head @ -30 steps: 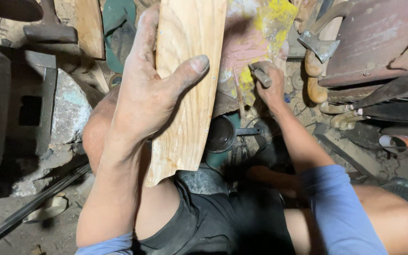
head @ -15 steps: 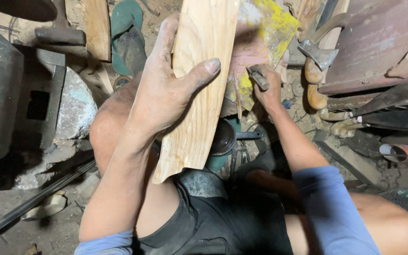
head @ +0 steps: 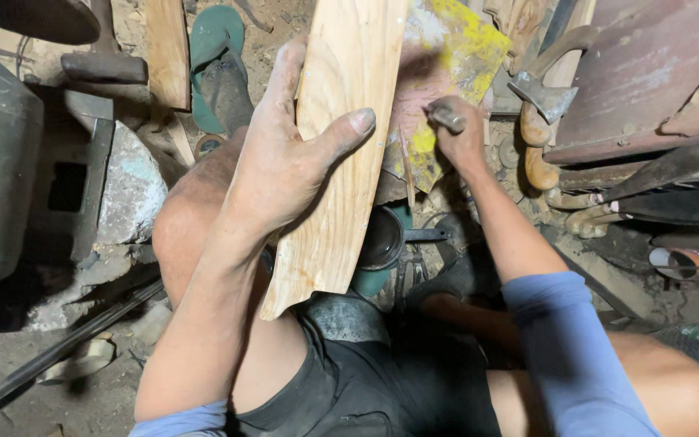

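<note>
Wooden board point(head: 341, 154): pale, long, held lengthwise away from the body, near end notched and hanging above the lap, far end running out of the top edge. Left hand point(head: 285, 162) is clamped round it mid-length, thumb across the top face, fingers wrapped under the left edge.

Right hand point(head: 459, 133) is just right of the board, closed on a small grey tool point(head: 446, 117); can't tell exactly what kind. It sits over a yellow-and-pink stained sheet point(head: 446, 65) lying under the board's far end.

Below the board: a small dark pan point(head: 382, 239) with its handle pointing right, on the ground between the knees. Person is seated, dark shorts, blue sleeves.

Left side: a green sandal point(head: 216, 48) on the left foot, a second plank point(head: 167, 53), a hammer point(head: 103, 65), a grey metal block point(head: 74, 178) and a stone point(head: 131, 190).

Right side: a hatchet point(head: 544, 97) with a wooden handle, a rusty metal sheet point(head: 641, 73), more tool handles point(head: 592, 214) beneath it.
</note>
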